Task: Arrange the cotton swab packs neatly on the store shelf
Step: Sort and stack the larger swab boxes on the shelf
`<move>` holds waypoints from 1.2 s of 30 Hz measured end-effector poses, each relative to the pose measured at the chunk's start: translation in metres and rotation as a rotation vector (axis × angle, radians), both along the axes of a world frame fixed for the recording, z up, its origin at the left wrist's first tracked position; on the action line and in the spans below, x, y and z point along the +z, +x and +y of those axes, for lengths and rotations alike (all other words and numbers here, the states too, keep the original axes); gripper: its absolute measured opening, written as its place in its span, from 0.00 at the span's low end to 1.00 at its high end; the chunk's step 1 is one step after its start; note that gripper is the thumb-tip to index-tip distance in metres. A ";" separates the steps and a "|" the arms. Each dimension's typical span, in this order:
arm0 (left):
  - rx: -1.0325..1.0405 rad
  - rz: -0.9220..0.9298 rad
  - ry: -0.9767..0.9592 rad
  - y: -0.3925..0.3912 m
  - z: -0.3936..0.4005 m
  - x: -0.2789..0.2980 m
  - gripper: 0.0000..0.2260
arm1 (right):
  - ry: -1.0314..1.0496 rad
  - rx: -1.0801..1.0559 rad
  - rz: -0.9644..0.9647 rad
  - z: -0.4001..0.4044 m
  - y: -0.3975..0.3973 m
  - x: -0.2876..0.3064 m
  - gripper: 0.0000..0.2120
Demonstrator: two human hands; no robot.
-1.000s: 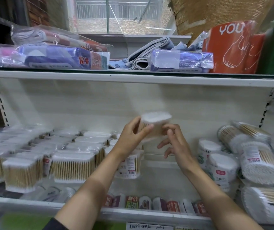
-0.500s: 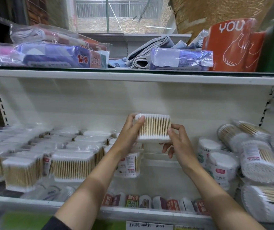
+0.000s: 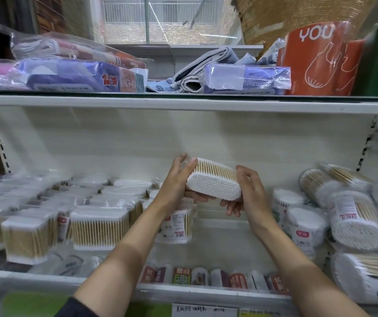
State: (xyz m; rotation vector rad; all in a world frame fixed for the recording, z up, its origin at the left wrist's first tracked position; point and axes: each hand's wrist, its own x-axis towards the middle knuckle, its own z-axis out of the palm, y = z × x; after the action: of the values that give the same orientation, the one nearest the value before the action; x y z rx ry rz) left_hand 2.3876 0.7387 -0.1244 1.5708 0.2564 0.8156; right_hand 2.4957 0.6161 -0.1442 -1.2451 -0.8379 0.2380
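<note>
Swab pack (image 3: 214, 182) grasped by left hand (image 3: 176, 184) and right hand (image 3: 248, 193) above shelf (image 3: 217, 291) middle; placing step; next, levelling beside left rows (image 3: 96, 223).

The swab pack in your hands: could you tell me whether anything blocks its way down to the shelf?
The swab pack, gripped by the left hand and right hand, hangs over an upright pack at the row's right end. Bare shelf just to its right looks open.
</note>
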 end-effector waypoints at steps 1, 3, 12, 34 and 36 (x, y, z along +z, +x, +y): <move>-0.002 -0.006 -0.002 0.000 0.001 0.000 0.27 | -0.003 0.001 -0.003 0.000 0.000 0.000 0.14; -0.012 -0.021 0.000 0.000 0.000 0.000 0.24 | -0.014 0.002 -0.019 -0.002 -0.001 0.000 0.16; -0.054 0.008 0.084 -0.006 -0.005 0.004 0.15 | -0.033 0.034 -0.108 -0.005 0.003 -0.001 0.20; 0.084 0.706 1.120 -0.119 0.035 0.022 0.19 | -0.642 0.035 -0.707 -0.016 -0.086 -0.009 0.12; 0.113 0.757 1.269 -0.116 0.032 0.017 0.20 | -0.746 0.020 -0.717 -0.013 -0.087 -0.015 0.14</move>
State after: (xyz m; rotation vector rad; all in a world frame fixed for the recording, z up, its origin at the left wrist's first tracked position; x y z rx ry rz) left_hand 2.2712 0.7702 -0.1079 3.0737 0.4003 0.3848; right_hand 2.4088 0.6036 -0.1589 -2.0792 -1.4500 0.1131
